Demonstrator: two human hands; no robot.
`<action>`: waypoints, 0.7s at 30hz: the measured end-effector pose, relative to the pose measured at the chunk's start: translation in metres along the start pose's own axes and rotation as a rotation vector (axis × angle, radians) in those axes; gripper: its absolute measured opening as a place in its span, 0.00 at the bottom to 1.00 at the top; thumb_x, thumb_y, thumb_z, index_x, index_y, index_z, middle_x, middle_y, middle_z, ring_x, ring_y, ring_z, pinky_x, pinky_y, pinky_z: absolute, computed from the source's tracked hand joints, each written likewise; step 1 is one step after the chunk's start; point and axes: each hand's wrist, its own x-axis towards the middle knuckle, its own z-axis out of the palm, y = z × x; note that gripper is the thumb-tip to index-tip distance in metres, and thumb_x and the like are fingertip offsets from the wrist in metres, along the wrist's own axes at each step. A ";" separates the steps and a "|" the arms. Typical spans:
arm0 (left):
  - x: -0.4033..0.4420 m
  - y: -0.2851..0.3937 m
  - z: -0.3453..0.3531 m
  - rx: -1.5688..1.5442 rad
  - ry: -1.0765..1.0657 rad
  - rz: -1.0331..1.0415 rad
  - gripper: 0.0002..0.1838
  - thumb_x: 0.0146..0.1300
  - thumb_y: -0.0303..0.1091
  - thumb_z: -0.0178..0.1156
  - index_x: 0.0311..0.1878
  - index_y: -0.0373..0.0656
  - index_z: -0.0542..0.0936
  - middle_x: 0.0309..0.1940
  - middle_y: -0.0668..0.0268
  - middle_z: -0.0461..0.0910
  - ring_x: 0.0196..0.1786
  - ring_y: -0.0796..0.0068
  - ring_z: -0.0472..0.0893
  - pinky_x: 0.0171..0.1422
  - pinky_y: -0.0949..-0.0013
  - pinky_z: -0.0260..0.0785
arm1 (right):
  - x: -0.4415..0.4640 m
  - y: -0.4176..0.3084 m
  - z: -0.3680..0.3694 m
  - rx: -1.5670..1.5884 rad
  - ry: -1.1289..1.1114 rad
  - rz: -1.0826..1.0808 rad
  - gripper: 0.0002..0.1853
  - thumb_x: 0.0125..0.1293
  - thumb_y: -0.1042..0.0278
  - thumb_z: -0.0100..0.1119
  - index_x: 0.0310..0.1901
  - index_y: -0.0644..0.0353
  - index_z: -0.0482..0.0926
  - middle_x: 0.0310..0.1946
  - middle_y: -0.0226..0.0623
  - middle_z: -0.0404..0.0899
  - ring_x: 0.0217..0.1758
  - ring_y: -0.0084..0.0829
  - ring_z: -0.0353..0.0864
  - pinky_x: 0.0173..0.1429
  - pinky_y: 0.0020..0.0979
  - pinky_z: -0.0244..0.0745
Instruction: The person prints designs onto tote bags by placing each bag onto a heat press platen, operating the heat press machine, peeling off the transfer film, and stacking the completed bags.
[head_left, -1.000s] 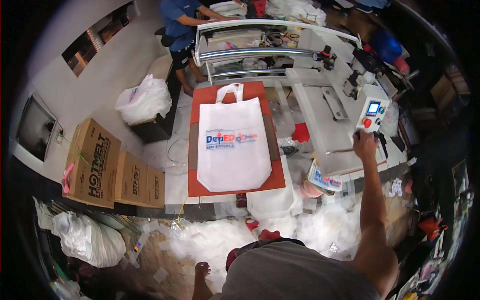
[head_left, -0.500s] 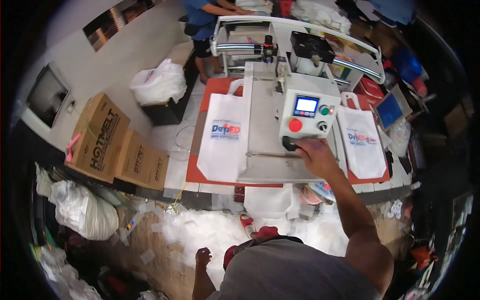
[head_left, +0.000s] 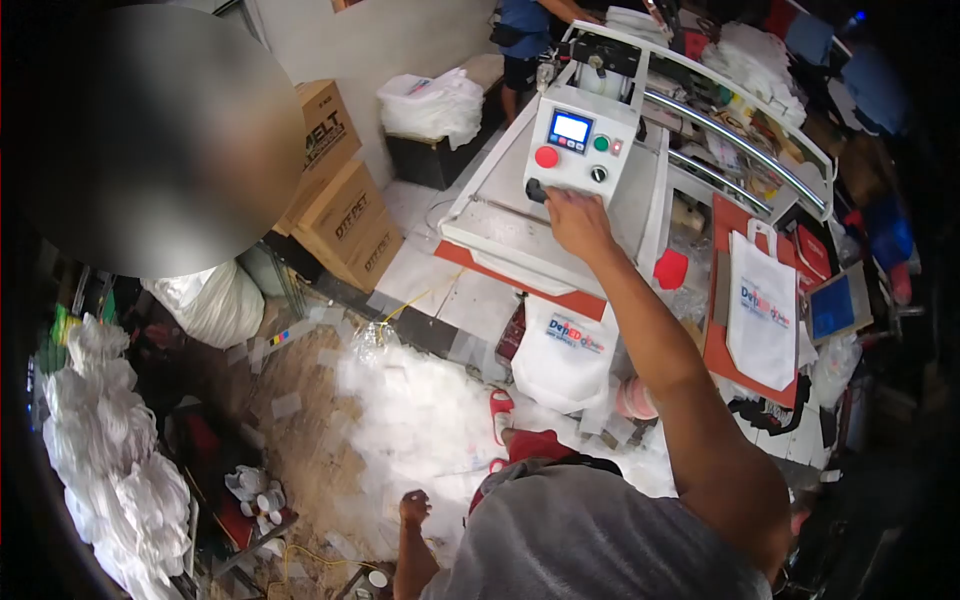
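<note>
My right hand (head_left: pixel 578 222) is closed round the black handle (head_left: pixel 537 190) at the lower front of the press's control box (head_left: pixel 580 140), which has a lit screen and a red button. The heat press head (head_left: pixel 510 185) lies over the left red platen (head_left: pixel 520 278). A printed white bag (head_left: pixel 565 350) hangs below the front edge of that platen. Another printed white bag (head_left: pixel 763 310) lies flat on the right red platen (head_left: pixel 717 340). My left hand (head_left: pixel 414 507) hangs low by my body, away from the press, fingers curled, with nothing visible in it.
Cardboard boxes (head_left: pixel 345 220) stand left of the press. White bags (head_left: pixel 432 105) are piled on a black stand behind them. A co-worker in blue (head_left: pixel 524 30) stands beyond the press. White material (head_left: pixel 410 420) covers the floor before me. A large blur hides the upper left.
My right hand and the press head have swung left from the right side, over the left platen. The right platen's bag came into view. The camera view has turned and shifted.
</note>
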 end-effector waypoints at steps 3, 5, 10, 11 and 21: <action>-0.027 -0.076 0.002 -0.198 -0.120 -0.163 0.06 0.64 0.36 0.52 0.35 0.47 0.76 0.24 0.67 0.76 0.20 0.72 0.75 0.19 0.67 0.65 | 0.004 -0.001 0.005 0.014 0.002 -0.028 0.17 0.66 0.64 0.49 0.56 0.56 0.73 0.48 0.46 0.79 0.53 0.45 0.77 0.56 0.45 0.66; -0.007 -0.158 -0.005 -0.532 -0.497 -0.190 0.08 0.64 0.37 0.49 0.34 0.47 0.75 0.24 0.67 0.75 0.20 0.72 0.74 0.19 0.66 0.64 | 0.002 0.001 0.004 0.007 0.034 -0.058 0.18 0.65 0.65 0.51 0.56 0.57 0.73 0.50 0.48 0.77 0.55 0.46 0.75 0.60 0.45 0.65; -0.074 -0.167 0.027 -0.231 -0.237 -0.296 0.10 0.65 0.40 0.48 0.34 0.48 0.76 0.27 0.67 0.77 0.23 0.67 0.77 0.22 0.62 0.64 | -0.066 0.011 -0.051 0.273 0.251 -0.093 0.19 0.62 0.67 0.56 0.54 0.61 0.73 0.50 0.47 0.76 0.56 0.47 0.72 0.62 0.42 0.67; -0.088 -0.158 0.036 -0.219 -0.238 -0.294 0.10 0.65 0.40 0.48 0.34 0.48 0.76 0.27 0.67 0.77 0.23 0.67 0.77 0.22 0.62 0.64 | -0.090 0.024 -0.063 0.314 0.247 -0.046 0.18 0.61 0.68 0.57 0.52 0.63 0.74 0.48 0.48 0.76 0.55 0.46 0.72 0.60 0.42 0.68; -0.043 -0.021 0.141 -0.170 -0.378 -0.320 0.10 0.63 0.40 0.49 0.26 0.53 0.71 0.20 0.70 0.70 0.16 0.71 0.65 0.17 0.68 0.53 | -0.364 0.339 -0.134 0.137 0.304 0.490 0.05 0.57 0.74 0.59 0.36 0.62 0.79 0.33 0.46 0.80 0.38 0.45 0.79 0.45 0.40 0.75</action>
